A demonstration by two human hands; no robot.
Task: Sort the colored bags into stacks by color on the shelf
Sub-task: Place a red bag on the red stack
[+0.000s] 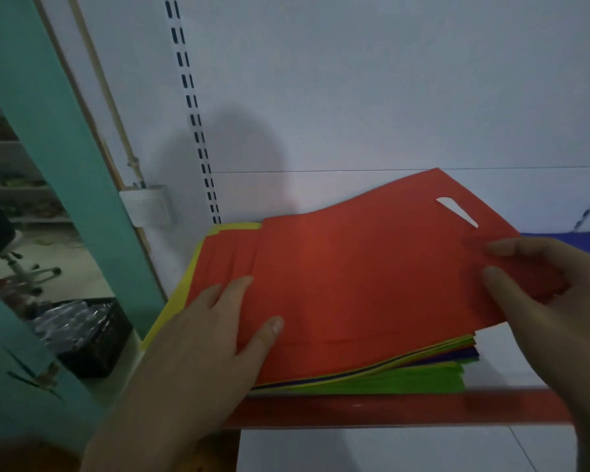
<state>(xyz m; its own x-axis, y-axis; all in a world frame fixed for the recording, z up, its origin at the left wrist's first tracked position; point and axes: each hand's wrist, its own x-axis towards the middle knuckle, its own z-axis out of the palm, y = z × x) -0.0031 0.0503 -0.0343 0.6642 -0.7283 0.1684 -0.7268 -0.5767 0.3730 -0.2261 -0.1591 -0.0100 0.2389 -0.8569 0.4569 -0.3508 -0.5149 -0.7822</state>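
Observation:
A mixed pile of flat bags [406, 379] lies on the white shelf [511, 362], with green, yellow and purple edges showing at its front. On top is a red bag [365, 267] with a cut-out handle slot, its right end lifted off the pile. My right hand [538, 294] pinches that raised right edge between thumb and fingers. My left hand [215, 332] lies flat on the left part of the red bags, fingers straight. A yellow bag [170, 311] sticks out at the pile's left side. A blue bag [583, 240] lies behind my right hand.
The shelf has a red front rail [389, 410] and a white back panel with a slotted upright [198, 131]. A teal post [65, 158] stands at the left. Beyond it are a black crate [92, 335] on the floor and a stool base [24, 270].

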